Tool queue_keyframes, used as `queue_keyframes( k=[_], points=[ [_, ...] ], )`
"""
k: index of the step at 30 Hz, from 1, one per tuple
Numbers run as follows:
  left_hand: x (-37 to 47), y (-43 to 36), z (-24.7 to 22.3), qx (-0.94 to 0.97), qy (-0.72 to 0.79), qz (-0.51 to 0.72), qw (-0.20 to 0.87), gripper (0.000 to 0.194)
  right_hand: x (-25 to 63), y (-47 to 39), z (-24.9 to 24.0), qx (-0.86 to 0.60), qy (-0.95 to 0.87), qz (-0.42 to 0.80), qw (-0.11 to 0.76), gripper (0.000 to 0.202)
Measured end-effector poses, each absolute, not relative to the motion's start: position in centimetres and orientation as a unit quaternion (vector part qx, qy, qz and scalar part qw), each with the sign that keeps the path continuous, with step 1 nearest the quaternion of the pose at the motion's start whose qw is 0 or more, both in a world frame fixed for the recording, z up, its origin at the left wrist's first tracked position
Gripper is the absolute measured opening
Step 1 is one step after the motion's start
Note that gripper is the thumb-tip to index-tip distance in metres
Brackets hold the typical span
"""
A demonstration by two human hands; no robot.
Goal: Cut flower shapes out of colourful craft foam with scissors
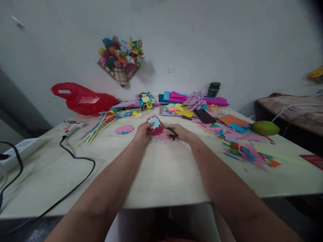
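Hands (183, 132), scissors (173, 132), wall writing (171, 71) "Z17" or "217"

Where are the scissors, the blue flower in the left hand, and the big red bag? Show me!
Scissors (174, 133): head view, on the black handle.
Blue flower (153, 123): head view, on the middle of its petals.
Red bag (87, 108): head view, on its front side.

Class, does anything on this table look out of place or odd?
The green fruit at right seems out of place beside coloured sheets. Scraps lie strewn nearby, but with scissors in the right hand, that seems ordinary.
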State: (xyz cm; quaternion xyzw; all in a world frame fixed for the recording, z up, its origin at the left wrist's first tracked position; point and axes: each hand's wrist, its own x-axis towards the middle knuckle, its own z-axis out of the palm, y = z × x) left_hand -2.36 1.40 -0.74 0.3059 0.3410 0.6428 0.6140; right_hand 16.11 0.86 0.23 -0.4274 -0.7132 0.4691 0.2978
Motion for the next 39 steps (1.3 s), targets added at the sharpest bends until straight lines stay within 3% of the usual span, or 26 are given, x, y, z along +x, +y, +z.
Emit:
queue_keyframes(
  k=[23,39],
  points=[
    [-2.4,1.62,-1.0,0.283,0.34,0.645,0.624,0.023,15.59,0.29,0.68,-0.429,-0.691,0.491,0.31,0.026],
    [-2.47,1.44,-0.59,0.301,0.339,0.645,0.615,0.016,15.72,0.32,0.58,-0.419,-0.683,0.508,0.316,0.03]
  ],
)
